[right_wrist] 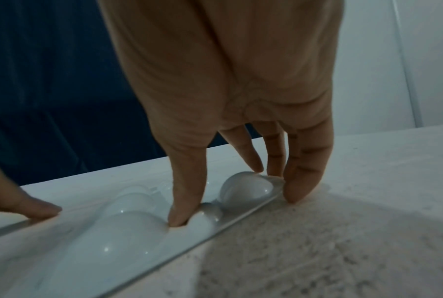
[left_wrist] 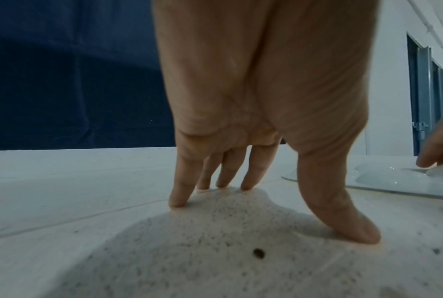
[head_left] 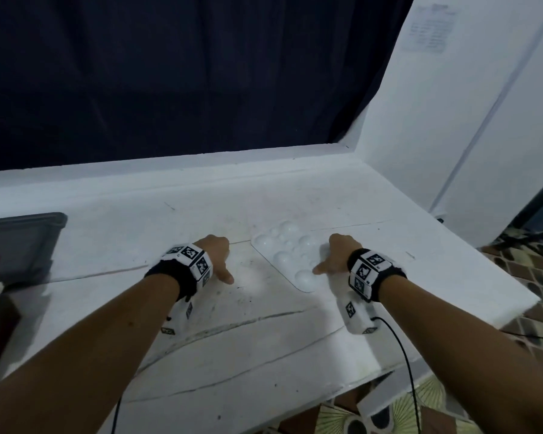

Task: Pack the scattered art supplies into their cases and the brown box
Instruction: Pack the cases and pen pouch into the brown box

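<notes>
1. Two hands rest on the table: the left hand, lower centre of the head view, holds nothing, its straight fingertips on bare surface.
2. Right hand, fingers straight, presses the white paint palette lying face down at centre frame.
3. A grey case sits at the left edge; no brown box shows.
4. Likely step: picking up the palette. Next calls for getting fingertips under its thin rim.
</notes>
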